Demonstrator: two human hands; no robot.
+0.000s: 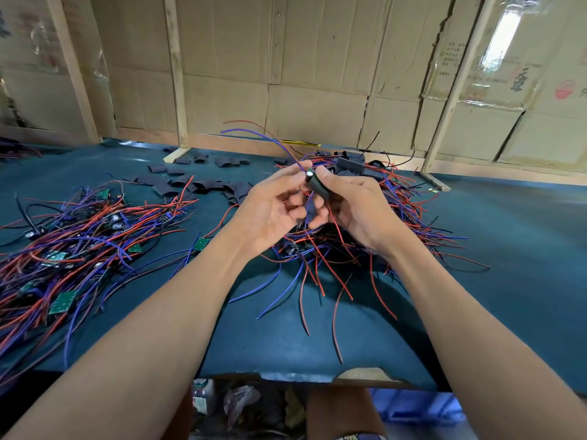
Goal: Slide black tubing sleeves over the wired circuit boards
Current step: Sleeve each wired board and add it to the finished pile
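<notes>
I have both forearms reaching far, left hand (pixel 273 211) and right hand (pixel 355 208) raised together mid-scene, fingers curled.

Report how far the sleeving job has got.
Done: the pile beneath the hands looks sleeved, though that is hard to tell. In hand: right hand grips a black sleeve; left hand pinches its wires. Left: bare green boards at left, loose sleeves behind.

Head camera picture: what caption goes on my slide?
Two hands slide a black tubing sleeve over a red-and-blue wired circuit board above the blue table.
</notes>
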